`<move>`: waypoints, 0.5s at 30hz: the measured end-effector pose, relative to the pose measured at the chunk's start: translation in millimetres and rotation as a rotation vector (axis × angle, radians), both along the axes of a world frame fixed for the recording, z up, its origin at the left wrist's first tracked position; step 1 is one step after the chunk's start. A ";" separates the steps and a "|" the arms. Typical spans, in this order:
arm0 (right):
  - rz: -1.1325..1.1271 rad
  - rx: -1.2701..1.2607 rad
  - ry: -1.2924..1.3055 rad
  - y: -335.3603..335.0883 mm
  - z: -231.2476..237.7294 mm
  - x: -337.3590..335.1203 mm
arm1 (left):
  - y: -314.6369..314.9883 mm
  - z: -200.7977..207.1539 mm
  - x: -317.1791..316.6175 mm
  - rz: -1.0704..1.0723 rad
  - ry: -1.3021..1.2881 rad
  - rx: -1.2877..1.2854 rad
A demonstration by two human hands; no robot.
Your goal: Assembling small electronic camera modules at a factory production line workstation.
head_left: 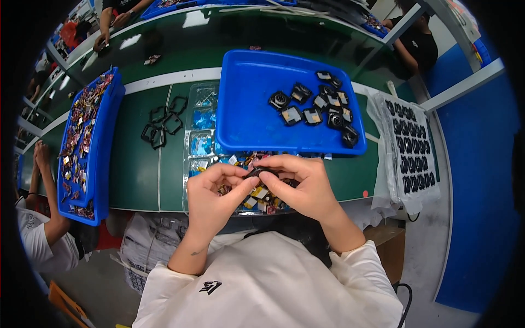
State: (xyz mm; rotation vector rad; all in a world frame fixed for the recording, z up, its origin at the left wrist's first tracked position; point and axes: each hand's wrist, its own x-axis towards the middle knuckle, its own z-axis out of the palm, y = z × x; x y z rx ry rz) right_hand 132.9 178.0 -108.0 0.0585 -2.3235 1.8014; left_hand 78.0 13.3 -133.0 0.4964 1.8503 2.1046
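"So, where does the work stand?"

"Mid-piece, I'd judge. Left hand (214, 198) and right hand (306, 187) close together, thumbs and fingertips of both pinched on one small black housing (263, 171), held above the clear compartment tray (187, 131), just short of the blue tray (262, 131). Fingers hide much of the housing; can't tell whether it is complete."

"Anything done?"

"Probably the black units (279, 100) grouped in the right half of the blue tray. Some show a round face, others a pale panel. Far right: black pieces (411, 146) sorted in rows on a plastic-lined sheet."

"And left to do?"

"Black open frames (162, 129) bunched on the green table (136, 169), unfilled. Loose small parts (251, 202) under the hands, many more coloured parts (87, 126) in the long blue bin (113, 117) at left. Plenty remaining, by my reading."
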 end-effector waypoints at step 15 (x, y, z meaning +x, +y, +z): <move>-0.648 0.527 -0.137 288.4 -24.3 -213.7 | -45.3 -5.6 -25.5 0.238 0.012 -0.033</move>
